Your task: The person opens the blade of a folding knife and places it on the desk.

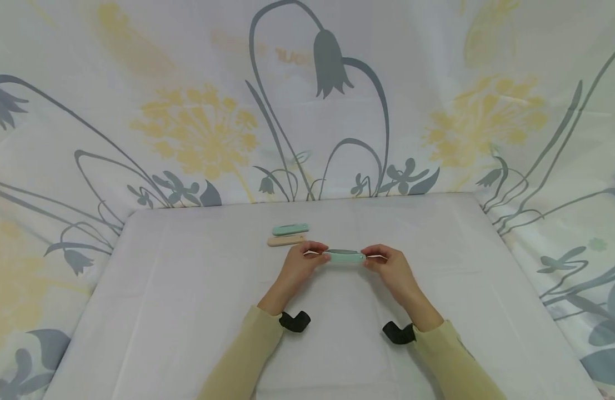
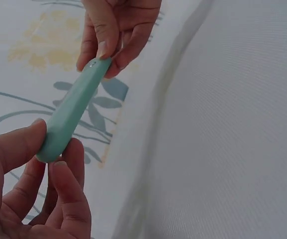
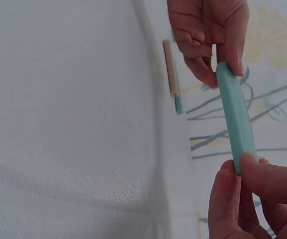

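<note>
A mint-green folding knife (image 1: 344, 257) is held level above the white table, a grey blade strip showing along its upper edge. My left hand (image 1: 301, 265) pinches one end of it between thumb and fingers. At the opposite end, the right hand (image 1: 394, 272) pinches it the same way. In the left wrist view the smooth handle (image 2: 72, 109) runs from one hand to the other, with a small hole near the right hand's thumb. The right wrist view shows the handle's long side (image 3: 235, 114); the blade is mostly hidden there.
Behind the left hand lie a second mint-green folding knife (image 1: 290, 229) and a beige one (image 1: 285, 240), side by side on the white table (image 1: 187, 311). Flower-printed cloth (image 1: 197, 128) hangs around the table's back and sides. Each wrist wears a black camera mount (image 1: 294, 321).
</note>
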The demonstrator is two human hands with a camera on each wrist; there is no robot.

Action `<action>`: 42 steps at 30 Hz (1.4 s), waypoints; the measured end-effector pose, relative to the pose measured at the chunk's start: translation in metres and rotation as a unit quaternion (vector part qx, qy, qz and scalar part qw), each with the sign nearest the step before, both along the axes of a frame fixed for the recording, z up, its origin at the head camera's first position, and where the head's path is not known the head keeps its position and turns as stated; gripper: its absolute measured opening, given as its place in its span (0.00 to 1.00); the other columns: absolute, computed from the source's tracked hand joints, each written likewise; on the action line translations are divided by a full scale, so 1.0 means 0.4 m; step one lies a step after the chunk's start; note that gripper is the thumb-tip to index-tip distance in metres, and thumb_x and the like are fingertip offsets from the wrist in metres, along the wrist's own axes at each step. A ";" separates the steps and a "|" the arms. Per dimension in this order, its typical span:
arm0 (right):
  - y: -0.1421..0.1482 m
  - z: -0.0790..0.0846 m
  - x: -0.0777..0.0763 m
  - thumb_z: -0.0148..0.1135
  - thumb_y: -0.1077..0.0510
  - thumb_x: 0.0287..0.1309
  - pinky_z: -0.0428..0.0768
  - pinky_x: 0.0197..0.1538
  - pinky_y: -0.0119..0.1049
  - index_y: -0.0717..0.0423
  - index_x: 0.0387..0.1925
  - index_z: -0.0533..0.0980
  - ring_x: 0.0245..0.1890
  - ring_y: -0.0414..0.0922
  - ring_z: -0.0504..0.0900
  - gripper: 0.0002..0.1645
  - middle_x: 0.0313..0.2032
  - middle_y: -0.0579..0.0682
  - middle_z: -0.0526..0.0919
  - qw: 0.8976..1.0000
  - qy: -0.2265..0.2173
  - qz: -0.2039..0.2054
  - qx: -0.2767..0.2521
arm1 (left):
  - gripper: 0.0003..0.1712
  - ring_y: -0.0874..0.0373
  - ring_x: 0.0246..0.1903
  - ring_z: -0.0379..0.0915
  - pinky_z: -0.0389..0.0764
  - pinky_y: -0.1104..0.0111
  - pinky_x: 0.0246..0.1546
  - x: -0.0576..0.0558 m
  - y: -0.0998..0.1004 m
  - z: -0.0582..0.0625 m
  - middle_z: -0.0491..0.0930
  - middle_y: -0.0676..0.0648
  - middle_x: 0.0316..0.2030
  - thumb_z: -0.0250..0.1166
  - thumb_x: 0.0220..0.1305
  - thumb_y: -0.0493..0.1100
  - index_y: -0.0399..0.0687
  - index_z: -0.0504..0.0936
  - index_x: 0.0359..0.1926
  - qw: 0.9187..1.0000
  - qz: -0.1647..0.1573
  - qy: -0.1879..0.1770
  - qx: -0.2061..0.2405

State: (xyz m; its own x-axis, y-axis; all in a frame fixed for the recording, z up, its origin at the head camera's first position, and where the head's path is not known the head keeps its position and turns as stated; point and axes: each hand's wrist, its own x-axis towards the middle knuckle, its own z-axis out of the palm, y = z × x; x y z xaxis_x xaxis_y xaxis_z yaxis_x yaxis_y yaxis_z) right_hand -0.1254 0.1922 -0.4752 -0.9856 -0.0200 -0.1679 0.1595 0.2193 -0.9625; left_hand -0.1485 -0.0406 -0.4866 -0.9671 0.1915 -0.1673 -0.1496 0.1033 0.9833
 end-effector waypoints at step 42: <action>-0.100 0.011 0.028 0.70 0.52 0.61 0.78 0.42 0.37 0.55 0.40 0.86 0.40 0.47 0.80 0.11 0.39 0.46 0.86 0.986 0.039 0.155 0.052 | 0.15 0.59 0.31 0.78 0.75 0.67 0.32 0.092 -0.060 0.001 0.86 0.49 0.31 0.77 0.55 0.46 0.42 0.88 0.41 0.998 -0.063 -0.010 -0.030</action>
State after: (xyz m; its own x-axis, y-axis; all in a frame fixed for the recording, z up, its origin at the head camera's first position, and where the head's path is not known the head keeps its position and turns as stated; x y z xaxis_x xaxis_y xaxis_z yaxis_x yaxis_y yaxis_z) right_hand -0.1144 0.1521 -0.4708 -0.9447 -0.3091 -0.1095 -0.0041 0.3450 -0.9386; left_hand -0.1115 -0.0644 -0.4861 -0.9326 0.2998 -0.2007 -0.1511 0.1808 0.9719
